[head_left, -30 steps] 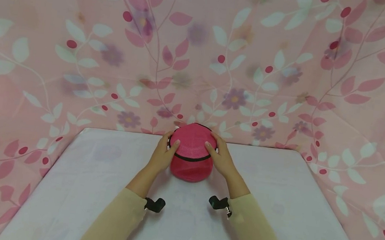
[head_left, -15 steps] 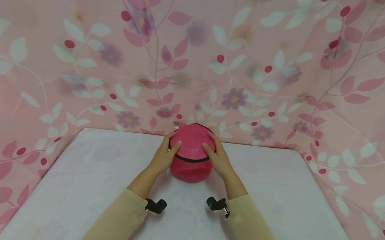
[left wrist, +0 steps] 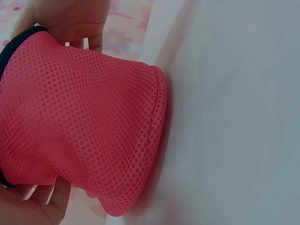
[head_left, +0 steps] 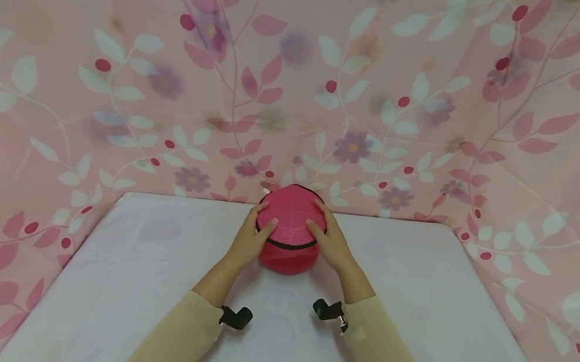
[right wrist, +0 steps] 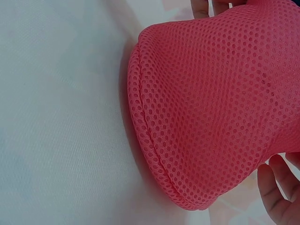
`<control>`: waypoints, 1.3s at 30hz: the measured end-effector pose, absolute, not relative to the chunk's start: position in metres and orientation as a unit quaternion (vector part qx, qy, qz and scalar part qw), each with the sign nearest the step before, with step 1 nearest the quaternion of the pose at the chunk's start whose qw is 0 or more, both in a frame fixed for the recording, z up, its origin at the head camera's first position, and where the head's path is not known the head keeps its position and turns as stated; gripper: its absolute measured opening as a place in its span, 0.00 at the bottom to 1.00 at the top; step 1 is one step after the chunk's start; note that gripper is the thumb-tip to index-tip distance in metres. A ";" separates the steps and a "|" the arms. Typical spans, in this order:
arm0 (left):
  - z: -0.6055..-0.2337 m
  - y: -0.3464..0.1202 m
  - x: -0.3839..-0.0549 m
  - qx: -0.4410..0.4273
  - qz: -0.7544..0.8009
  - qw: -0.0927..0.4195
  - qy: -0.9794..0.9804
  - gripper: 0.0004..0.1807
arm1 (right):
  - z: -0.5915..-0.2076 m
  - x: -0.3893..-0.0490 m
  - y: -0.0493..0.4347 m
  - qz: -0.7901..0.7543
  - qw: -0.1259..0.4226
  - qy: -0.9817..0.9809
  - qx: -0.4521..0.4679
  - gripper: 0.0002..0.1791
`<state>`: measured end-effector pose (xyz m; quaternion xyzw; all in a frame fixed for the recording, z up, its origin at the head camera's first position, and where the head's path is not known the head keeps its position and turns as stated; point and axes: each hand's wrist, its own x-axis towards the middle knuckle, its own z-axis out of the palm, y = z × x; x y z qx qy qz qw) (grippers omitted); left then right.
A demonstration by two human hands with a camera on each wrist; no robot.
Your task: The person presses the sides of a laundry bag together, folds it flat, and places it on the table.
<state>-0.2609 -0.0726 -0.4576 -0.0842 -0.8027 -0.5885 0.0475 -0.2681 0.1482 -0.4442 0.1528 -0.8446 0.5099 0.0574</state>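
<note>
A pink mesh laundry bag [head_left: 292, 219], rounded and trimmed with a black band, stands near the table's far edge in the head view. My left hand [head_left: 252, 239] grips its left side, thumb laid on the front of the upper part. On the opposite side my right hand [head_left: 335, 242] holds it the same way. Seen from the left wrist, the bag [left wrist: 93, 112] narrows below the dark trim and its seamed base faces the white cloth. In the right wrist view, fingers [right wrist: 274, 180] of my right hand are at the mesh's edge.
A white-covered table [head_left: 168, 233] spreads around the bag. Right behind its far edge hangs a pink curtain [head_left: 300, 87] printed with leaves and flowers, which also closes in both sides. Small black cameras [head_left: 236, 317] sit at the sleeve cuffs.
Both hands keep their grip on the laundry bag. Its upper part has tipped slightly toward me, so the black band sits lower and less of the lower part shows. The left thumb has shifted a little right.
</note>
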 end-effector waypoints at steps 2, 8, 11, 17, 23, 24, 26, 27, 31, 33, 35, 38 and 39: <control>-0.457 -0.072 -0.260 -0.087 -0.591 0.051 -0.801 0.34 | -0.444 -0.268 0.149 0.511 0.061 -0.843 0.155 0.33; -0.455 -0.071 -0.257 -0.101 -0.604 0.065 -0.788 0.34 | -0.444 -0.266 0.150 0.509 0.070 -0.842 0.161 0.33; -0.454 -0.071 -0.256 -0.109 -0.602 0.071 -0.788 0.34 | -0.444 -0.265 0.150 0.509 0.070 -0.843 0.162 0.34; -0.454 -0.072 -0.255 -0.109 -0.587 0.073 -0.799 0.34 | -0.444 -0.264 0.151 0.517 0.061 -0.839 0.162 0.34; -0.455 -0.072 -0.256 -0.108 -0.587 0.074 -0.799 0.34 | -0.445 -0.265 0.153 0.533 0.044 -0.830 0.159 0.36; -0.455 -0.072 -0.255 -0.109 -0.587 0.074 -0.798 0.34 | -0.444 -0.266 0.153 0.536 0.038 -0.829 0.158 0.36; -0.455 -0.072 -0.255 -0.109 -0.587 0.076 -0.798 0.34 | -0.443 -0.265 0.153 0.537 0.026 -0.829 0.153 0.36; -0.455 -0.072 -0.255 -0.110 -0.588 0.077 -0.798 0.34 | -0.442 -0.265 0.153 0.535 0.022 -0.831 0.150 0.36; -0.456 -0.072 -0.255 -0.113 -0.587 0.083 -0.797 0.35 | -0.441 -0.262 0.154 0.525 0.018 -0.838 0.148 0.36; -0.455 -0.071 -0.254 -0.113 -0.588 0.084 -0.796 0.35 | -0.439 -0.261 0.155 0.524 0.015 -0.838 0.150 0.36; -0.455 -0.071 -0.253 -0.112 -0.590 0.086 -0.795 0.35 | -0.441 -0.261 0.156 0.530 0.014 -0.834 0.152 0.37; -0.455 -0.070 -0.252 -0.110 -0.592 0.088 -0.794 0.35 | -0.443 -0.261 0.157 0.536 0.012 -0.831 0.150 0.37; -0.456 -0.069 -0.252 -0.110 -0.593 0.088 -0.792 0.35 | -0.446 -0.262 0.157 0.539 0.015 -0.829 0.149 0.37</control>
